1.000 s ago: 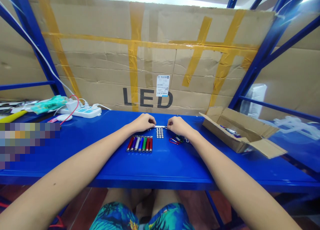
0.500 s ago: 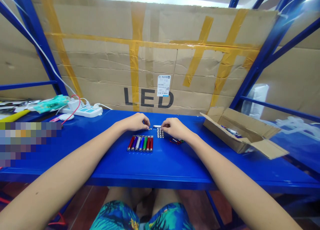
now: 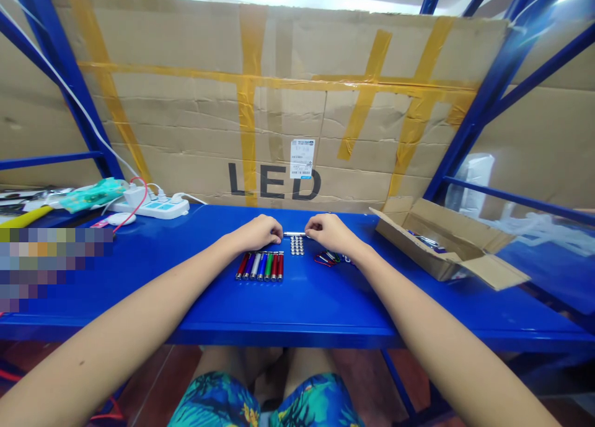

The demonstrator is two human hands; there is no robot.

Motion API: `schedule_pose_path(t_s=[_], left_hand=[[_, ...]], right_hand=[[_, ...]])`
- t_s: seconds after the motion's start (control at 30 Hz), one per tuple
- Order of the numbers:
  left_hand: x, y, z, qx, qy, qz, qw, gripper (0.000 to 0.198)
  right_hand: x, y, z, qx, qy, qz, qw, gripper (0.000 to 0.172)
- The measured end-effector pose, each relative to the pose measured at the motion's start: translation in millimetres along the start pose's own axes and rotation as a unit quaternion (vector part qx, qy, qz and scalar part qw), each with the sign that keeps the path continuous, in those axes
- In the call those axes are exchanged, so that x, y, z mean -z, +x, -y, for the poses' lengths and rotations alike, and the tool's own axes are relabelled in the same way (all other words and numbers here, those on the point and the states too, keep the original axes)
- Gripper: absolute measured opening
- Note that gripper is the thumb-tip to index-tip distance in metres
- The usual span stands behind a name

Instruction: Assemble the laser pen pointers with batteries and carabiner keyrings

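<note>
My left hand (image 3: 268, 230) rests on the blue table with its fingers drawn together, by the left end of a thin silver bar (image 3: 294, 233). What its fingertips hold, if anything, is hidden. At the bar's right end my right hand (image 3: 324, 230) is closed in a pinch; I cannot tell whether it grips the bar or a small piece. Just below the bar, between the hands, small round silver button cells (image 3: 297, 246) stand in neat rows. Nearer to me lies a row of slim metal torches (image 3: 260, 266) in red, blue, purple, silver and green.
Coloured cords with small clips (image 3: 329, 258) lie under my right wrist. An open cardboard box (image 3: 444, 263) with slim metal items stands at the right. A white power strip (image 3: 168, 209) and cables sit at the left. A large cardboard sheet (image 3: 195, 117) marked LED closes off the back.
My left fingers have closed over the spot where small silver pieces showed. My right hand has shifted slightly right, uncovering more of the bar and the cords. The view has moved a little.
</note>
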State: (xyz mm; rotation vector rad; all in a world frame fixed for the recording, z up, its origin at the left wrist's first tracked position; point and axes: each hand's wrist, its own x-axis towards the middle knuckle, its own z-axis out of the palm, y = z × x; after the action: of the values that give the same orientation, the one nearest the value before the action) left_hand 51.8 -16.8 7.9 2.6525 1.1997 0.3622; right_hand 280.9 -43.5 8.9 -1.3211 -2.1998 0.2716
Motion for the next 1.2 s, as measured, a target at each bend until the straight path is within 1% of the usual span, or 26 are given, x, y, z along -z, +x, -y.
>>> schedule_pose_path(t_s=[0.2, 0.57, 0.8, 0.9, 1.07, 1.2], left_hand=[[2.2, -2, 0, 0.024, -0.011, 0.034, 0.999, 0.009], [6.0, -1, 5, 0.027, -0.072, 0.065, 0.995, 0.013], [7.7, 2, 6, 0.025, -0.089, 0.089, 0.992, 0.014], [7.8, 2, 5, 0.020, -0.092, 0.086, 0.992, 0.013], [7.6, 2, 4, 0.004, -0.078, 0.058, 0.995, 0.012], [12.3, 1, -2, 0.006, -0.079, 0.044, 0.996, 0.013]], right_hand=[[1, -2, -1, 0.002, 0.006, 0.000, 1.000, 0.015], [0, -4, 2, 0.005, 0.005, 0.009, 1.000, 0.016], [0, -5, 2, 0.007, 0.000, 0.022, 1.000, 0.017], [1, -5, 4, 0.009, -0.001, 0.025, 1.000, 0.018], [2, -6, 5, 0.007, -0.002, 0.026, 1.000, 0.018], [4, -7, 5, 0.010, -0.003, 0.026, 1.000, 0.019]])
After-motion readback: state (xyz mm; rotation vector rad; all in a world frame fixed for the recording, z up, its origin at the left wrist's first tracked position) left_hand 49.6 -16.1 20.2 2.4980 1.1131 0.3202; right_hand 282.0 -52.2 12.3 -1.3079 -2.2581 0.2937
